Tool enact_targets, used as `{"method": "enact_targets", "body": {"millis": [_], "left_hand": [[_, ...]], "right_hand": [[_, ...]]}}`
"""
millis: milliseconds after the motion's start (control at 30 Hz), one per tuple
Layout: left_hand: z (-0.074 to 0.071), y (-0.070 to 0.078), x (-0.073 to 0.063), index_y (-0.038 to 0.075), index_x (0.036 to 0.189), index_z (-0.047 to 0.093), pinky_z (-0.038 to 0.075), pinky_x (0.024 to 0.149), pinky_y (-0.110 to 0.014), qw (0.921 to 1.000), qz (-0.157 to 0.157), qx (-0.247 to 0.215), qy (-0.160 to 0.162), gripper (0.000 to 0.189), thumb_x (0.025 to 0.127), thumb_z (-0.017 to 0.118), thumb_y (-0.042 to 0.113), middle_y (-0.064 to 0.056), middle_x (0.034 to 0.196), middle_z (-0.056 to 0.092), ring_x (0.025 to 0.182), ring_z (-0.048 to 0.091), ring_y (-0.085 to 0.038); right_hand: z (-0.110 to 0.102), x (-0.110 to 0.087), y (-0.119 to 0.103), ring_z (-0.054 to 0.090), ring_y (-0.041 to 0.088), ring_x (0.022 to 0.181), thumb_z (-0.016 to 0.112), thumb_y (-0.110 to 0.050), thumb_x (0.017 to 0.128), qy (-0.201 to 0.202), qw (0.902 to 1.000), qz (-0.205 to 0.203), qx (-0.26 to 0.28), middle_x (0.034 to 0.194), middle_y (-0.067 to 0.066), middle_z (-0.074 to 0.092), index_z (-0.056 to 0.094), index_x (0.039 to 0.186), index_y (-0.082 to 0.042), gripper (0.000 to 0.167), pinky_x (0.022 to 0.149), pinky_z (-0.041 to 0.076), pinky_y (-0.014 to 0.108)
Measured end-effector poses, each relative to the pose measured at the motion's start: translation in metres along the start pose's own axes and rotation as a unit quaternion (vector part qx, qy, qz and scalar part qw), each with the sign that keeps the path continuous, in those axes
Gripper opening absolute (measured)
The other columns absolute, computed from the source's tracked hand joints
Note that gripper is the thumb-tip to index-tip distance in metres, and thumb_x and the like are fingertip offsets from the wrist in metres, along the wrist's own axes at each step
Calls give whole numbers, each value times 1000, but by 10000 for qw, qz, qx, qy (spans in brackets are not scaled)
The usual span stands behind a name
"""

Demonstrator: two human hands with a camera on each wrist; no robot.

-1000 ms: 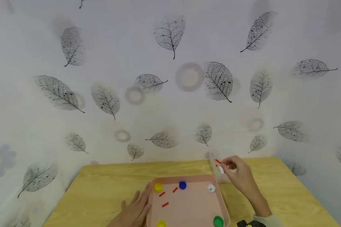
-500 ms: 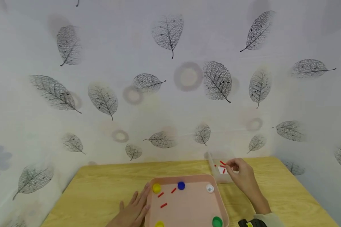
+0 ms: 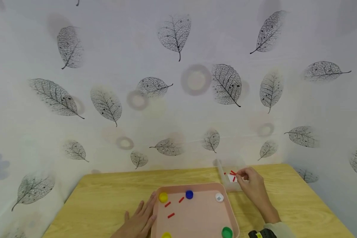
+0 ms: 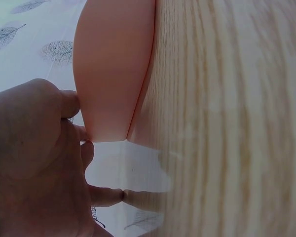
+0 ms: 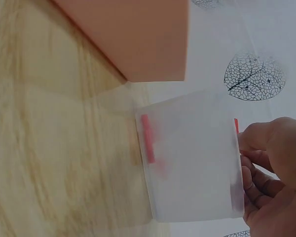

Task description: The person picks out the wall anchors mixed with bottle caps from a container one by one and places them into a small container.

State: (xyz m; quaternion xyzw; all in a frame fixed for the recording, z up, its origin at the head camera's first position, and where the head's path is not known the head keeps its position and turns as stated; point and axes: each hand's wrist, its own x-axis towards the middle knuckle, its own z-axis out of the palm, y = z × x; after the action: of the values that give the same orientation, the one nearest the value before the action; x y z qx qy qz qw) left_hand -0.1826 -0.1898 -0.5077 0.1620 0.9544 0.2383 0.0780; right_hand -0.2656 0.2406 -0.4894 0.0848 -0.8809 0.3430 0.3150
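Note:
My right hand (image 3: 251, 183) is over a translucent box (image 5: 192, 163) behind the tray's right corner. Its thumb and forefinger pinch a small red stick (image 5: 236, 125), whose end sticks out past the fingertips. Several similar red sticks lie in the box, one of them showing through its wall (image 5: 148, 138). My left hand (image 3: 138, 219) lies along the left side of a pink tray (image 3: 196, 218), fingers extended and touching its edge. On the tray are red sticks (image 3: 171, 215), yellow caps (image 3: 163, 197), a blue cap (image 3: 189, 194), a white cap (image 3: 219, 197) and a green cap (image 3: 227, 232).
A wooden table (image 3: 107, 185) carries the tray and the box. Its back edge meets a pale wall (image 3: 172, 119) printed with leaves. The box's raised lid (image 3: 221, 168) stands at its left side. The tray's near edge is out of frame.
My right hand has shifted slightly right over the box, then lowered a little, with the red stick still in its fingers. More sticks in the box are visible. My left hand stays at the tray.

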Motion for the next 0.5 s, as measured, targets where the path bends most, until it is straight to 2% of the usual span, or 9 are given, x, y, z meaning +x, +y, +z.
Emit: {"method": "enact_targets", "body": {"millis": [500], "left_hand": [[-3, 2, 0, 25, 166, 11, 5, 91, -94, 9997, -179, -46, -156, 65, 110, 31, 52, -1, 173, 12, 147, 27, -52]], "right_hand": [[3, -1, 1, 52, 16, 73, 78, 5, 82, -17, 9999, -98, -98, 80, 3, 59, 70, 85, -4, 13, 62, 46, 29]]}}
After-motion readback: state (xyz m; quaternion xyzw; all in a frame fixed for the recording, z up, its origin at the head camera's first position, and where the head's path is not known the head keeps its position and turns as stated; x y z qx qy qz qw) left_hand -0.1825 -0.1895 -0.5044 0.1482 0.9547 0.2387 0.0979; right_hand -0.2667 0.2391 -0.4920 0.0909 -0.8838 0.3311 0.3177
